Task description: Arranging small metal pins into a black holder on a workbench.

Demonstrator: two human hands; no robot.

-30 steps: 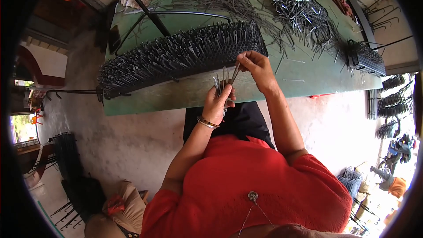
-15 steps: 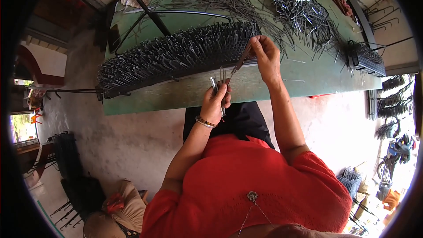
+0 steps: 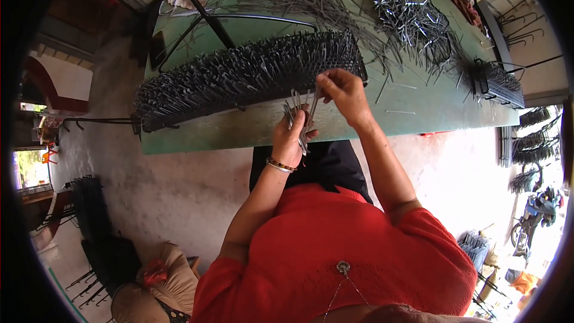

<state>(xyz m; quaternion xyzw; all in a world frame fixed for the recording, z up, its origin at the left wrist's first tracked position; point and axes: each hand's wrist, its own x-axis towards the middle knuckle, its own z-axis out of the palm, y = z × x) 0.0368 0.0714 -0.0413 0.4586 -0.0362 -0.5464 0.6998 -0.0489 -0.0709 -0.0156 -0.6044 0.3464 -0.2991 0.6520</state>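
My left hand (image 3: 289, 136) is closed around a small bunch of thin metal rods (image 3: 295, 100), which stick up past the fingertips. Just right of it and a little farther off, my right hand (image 3: 343, 93) pinches a slim metal rod (image 3: 314, 99) that slants down toward the left hand's bunch. Both hands hover over the near edge of a green table (image 3: 209, 139). Behind them lies a long black rack (image 3: 239, 106), its top bristling with upright dark metal pins (image 3: 245, 67). The right hand partly hides the rack's right end.
Loose dark rods (image 3: 302, 0) are strewn across the table's far side, with a shinier heap (image 3: 408, 18) at the right. A smaller filled rack (image 3: 499, 81) sits at the far right edge. A black pole (image 3: 197, 3) rises behind the long rack. Someone is at the lower left.
My right hand has come left and nearer, from the rack's right end to beside my left hand. The left hand has stayed almost in place with its bunch.
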